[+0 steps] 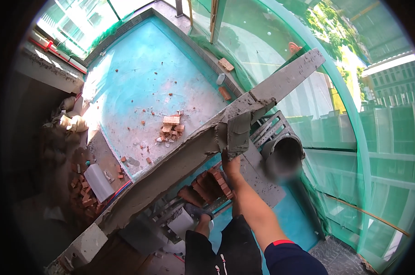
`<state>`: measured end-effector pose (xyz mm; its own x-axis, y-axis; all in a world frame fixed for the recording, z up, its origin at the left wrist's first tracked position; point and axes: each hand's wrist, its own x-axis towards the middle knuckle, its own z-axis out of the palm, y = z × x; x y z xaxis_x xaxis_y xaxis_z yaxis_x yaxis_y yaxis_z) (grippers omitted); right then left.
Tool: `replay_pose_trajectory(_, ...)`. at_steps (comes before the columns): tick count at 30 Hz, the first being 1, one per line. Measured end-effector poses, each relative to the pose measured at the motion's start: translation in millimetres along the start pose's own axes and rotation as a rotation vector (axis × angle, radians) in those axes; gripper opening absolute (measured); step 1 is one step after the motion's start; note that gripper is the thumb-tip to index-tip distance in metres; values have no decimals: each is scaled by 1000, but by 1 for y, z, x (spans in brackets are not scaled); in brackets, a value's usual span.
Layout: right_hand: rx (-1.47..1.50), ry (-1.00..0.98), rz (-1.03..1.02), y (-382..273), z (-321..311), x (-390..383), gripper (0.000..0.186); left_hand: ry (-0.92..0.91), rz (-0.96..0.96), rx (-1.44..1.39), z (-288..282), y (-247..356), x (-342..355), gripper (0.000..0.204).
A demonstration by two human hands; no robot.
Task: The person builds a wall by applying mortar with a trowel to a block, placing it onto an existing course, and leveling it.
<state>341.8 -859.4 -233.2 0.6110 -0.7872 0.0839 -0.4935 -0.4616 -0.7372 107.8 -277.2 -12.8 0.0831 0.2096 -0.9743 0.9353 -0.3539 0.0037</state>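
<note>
My right hand (231, 165) is closed on a trowel (238, 135), whose grey mortar-smeared blade is raised against the side of a rough wall (166, 178) near its top edge. Light grey blocks (290, 73) form the wall's upper course, with wet mortar around the joint at the blade. Below my hand, red bricks (205, 188) are stacked on a metal platform beside my legs. To the right sits a bucket (283, 160) with blurred dark contents, next to a grey board (262, 183). My left hand is out of view.
Beyond the wall, a broken-brick pile (170, 130) lies on a blue-coated floor (138, 68). Green netting (363, 183) hangs along the right. At left are sacks (72, 121), rubble (84, 195) and a dark opening. My foot (203, 215) rests on the platform.
</note>
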Motion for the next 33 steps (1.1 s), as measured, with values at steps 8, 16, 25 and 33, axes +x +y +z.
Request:
replay_pose_trajectory(8, 20, 60, 313, 47, -83, -97, 52, 42, -11, 11, 36, 36, -9, 25)
replay_pose_trajectory(16, -675, -256, 1021, 162, -266, -54, 42, -130, -138, 75, 26, 8, -3, 21)
replay_pose_trajectory(25, -1225, -612, 749, 335, -268, 59, 23, 23, -122, 563, 71, 71, -4, 26)
replay_pose_trajectory(33, -1096, -943, 733, 386, -238, 54, 33, 63, -188, 647, 109, 112, -15, 27)
